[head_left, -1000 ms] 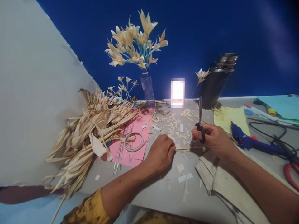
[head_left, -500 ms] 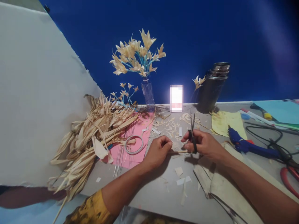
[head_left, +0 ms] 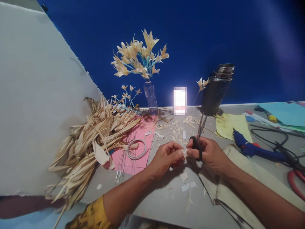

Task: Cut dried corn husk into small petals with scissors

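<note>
My right hand [head_left: 211, 154] is closed around black-handled scissors [head_left: 201, 130], its fingers at the loops and the blades pointing up and away from me. My left hand [head_left: 168, 156] pinches a small pale piece of husk [head_left: 184, 152]. The right fingertips meet the left ones at this piece, just above the table. Part of the piece is hidden by the fingers. Pale scraps [head_left: 184, 176] and a white strip [head_left: 188, 186] lie on the table below my hands.
A heap of dried husks [head_left: 95, 136] covers the left side, beside pink paper [head_left: 143, 162] with a tape ring [head_left: 136, 149] and wires. Husk flowers stand in a plastic bottle [head_left: 150, 98]. A dark flask [head_left: 215, 92] stands behind; a blue glue gun [head_left: 250, 148] lies right.
My hands have come together at the fingertips, the left moving right and forward. The scissors have tilted to the right. A pale piece now shows between the fingers.
</note>
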{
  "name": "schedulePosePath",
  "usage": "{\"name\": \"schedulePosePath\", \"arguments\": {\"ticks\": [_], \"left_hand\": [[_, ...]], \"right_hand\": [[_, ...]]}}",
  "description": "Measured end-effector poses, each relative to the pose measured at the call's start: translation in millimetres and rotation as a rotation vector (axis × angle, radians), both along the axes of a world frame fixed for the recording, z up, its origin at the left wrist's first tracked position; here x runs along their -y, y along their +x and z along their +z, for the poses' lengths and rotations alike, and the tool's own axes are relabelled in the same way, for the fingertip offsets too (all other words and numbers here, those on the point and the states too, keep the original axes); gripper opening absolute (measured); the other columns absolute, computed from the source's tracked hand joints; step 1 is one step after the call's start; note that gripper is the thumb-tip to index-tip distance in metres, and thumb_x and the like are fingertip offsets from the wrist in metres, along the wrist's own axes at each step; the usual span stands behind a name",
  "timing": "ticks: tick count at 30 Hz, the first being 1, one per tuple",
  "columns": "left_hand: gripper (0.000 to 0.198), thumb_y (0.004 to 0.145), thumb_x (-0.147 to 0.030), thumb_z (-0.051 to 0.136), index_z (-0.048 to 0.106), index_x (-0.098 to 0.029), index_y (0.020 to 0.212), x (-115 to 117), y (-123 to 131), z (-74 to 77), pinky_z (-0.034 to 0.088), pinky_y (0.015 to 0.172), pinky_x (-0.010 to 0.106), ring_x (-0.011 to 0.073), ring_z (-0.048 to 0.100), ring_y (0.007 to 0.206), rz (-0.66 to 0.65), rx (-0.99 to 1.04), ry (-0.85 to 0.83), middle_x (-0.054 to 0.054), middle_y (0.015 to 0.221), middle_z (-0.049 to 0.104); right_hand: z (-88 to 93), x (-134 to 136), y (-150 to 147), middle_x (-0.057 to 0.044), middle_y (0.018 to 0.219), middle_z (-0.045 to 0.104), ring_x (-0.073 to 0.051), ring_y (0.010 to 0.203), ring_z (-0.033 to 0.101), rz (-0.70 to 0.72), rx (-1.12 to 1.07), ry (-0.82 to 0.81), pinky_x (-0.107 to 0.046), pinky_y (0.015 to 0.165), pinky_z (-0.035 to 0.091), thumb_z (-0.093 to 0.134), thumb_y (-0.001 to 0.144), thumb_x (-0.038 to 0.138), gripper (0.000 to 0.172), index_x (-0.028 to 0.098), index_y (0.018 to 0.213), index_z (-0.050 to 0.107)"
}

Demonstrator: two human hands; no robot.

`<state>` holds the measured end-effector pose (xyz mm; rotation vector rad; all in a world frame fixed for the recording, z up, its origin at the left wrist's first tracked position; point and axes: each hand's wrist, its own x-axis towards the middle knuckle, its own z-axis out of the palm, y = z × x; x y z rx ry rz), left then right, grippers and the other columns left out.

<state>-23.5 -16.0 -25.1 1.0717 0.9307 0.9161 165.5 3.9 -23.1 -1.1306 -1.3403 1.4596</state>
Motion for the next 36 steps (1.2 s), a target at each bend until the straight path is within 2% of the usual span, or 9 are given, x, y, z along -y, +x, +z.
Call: {"name": "schedulePosePath", "arguments": {"ticks": [4,7,10,13,17,19,29,33,36], "left_hand": [[0.012,0.084,-0.025,0.068,0.066,-0.017,0.075,4.7,-0.3,-0.4,0.042,0.06,0.025,0.0117,0.056,0.062,0.196,-0.33,0.435,0.002,0.067,0.063],[0.011,0.087,-0.015,0.062,0.071,-0.018,0.082,4.4,-5.0,-4.0,0.046,0.068,0.027,0.0146,0.061,0.073,0.301,-0.489,0.842,0.005,0.076,0.069],[0.016,0.087,-0.012,0.059,0.073,-0.019,0.089,3.4,-9.4,-6.1,0.049,0.07,0.028,0.0161,0.063,0.077,0.268,-0.512,1.006,0.007,0.082,0.071],[0.019,0.083,-0.012,0.061,0.073,-0.02,0.094,4.3,-8.8,-2.2,0.05,0.074,0.03,0.0172,0.064,0.082,0.236,-0.41,0.829,0.008,0.088,0.071],[0.024,0.08,-0.025,0.066,0.067,-0.018,0.103,5.9,-2.9,4.9,0.05,0.061,0.028,0.0173,0.064,0.075,0.132,0.022,0.142,0.007,0.087,0.067],[0.027,0.077,-0.035,0.073,0.064,-0.016,0.094,5.6,0.1,4.7,0.048,0.055,0.026,0.0148,0.061,0.064,0.053,0.148,-0.064,0.005,0.077,0.065],[0.038,0.058,-0.039,0.09,0.067,-0.012,0.069,2.9,4.9,-1.7,0.04,0.049,0.022,0.0087,0.054,0.048,0.069,0.12,-0.174,0.001,0.057,0.061],[0.042,0.063,-0.047,0.087,0.069,-0.01,0.074,1.8,3.1,-2.9,0.044,0.047,0.022,0.01,0.057,0.049,0.016,0.165,-0.18,0.006,0.067,0.068],[0.058,0.071,-0.067,0.072,0.068,-0.01,0.08,-0.6,0.3,-5.3,0.039,0.039,0.021,0.0127,0.06,0.048,-0.084,0.252,-0.274,0.008,0.067,0.069]], "right_hand": [[1.2,0.3,0.0,0.002,0.073,0.066,-0.015,0.065,0.058,-0.043,-0.028,-0.029,-0.027,0.061,0.046,0.086,0.066,0.035,0.031,0.02,0.085,0.067],[-1.8,1.1,-0.4,-0.001,0.071,0.068,-0.015,0.062,0.058,-0.016,-0.093,-0.148,-0.026,0.056,0.043,0.08,0.073,0.05,0.036,0.019,0.086,0.067],[-4.4,3.9,-3.1,-0.001,0.063,0.064,-0.015,0.057,0.054,0.096,-0.165,-0.245,-0.025,0.051,0.038,0.077,0.076,0.053,0.039,0.018,0.086,0.064],[-2.7,7.1,-6.2,0.004,0.062,0.059,-0.012,0.055,0.05,0.011,-0.146,-0.21,-0.024,0.053,0.037,0.086,0.066,0.037,0.036,0.019,0.086,0.063],[2.9,8.9,-7.0,0.003,0.07,0.064,-0.014,0.063,0.055,-0.111,-0.02,-0.086,-0.025,0.06,0.042,0.084,0.066,0.03,0.031,0.019,0.087,0.064],[4.4,9.3,-7.0,0.003,0.072,0.064,-0.014,0.065,0.056,-0.103,0.008,-0.056,-0.025,0.061,0.043,0.082,0.067,0.029,0.029,0.019,0.086,0.064],[1.9,11.6,-8.1,0.004,0.068,0.062,-0.013,0.061,0.055,0.025,-0.086,-0.15,-0.023,0.056,0.042,0.084,0.066,0.031,0.032,0.019,0.087,0.064],[0.0,11.6,-6.1,0.001,0.068,0.065,-0.016,0.06,0.059,0.028,-0.11,-0.164,-0.026,0.056,0.044,0.082,0.069,0.034,0.031,0.02,0.088,0.062],[2.3,13.1,-5.2,0.001,0.071,0.066,-0.017,0.063,0.06,-0.045,0.029,-0.009,-0.028,0.06,0.048,0.08,0.07,0.031,0.025,0.022,0.086,0.064]]}}
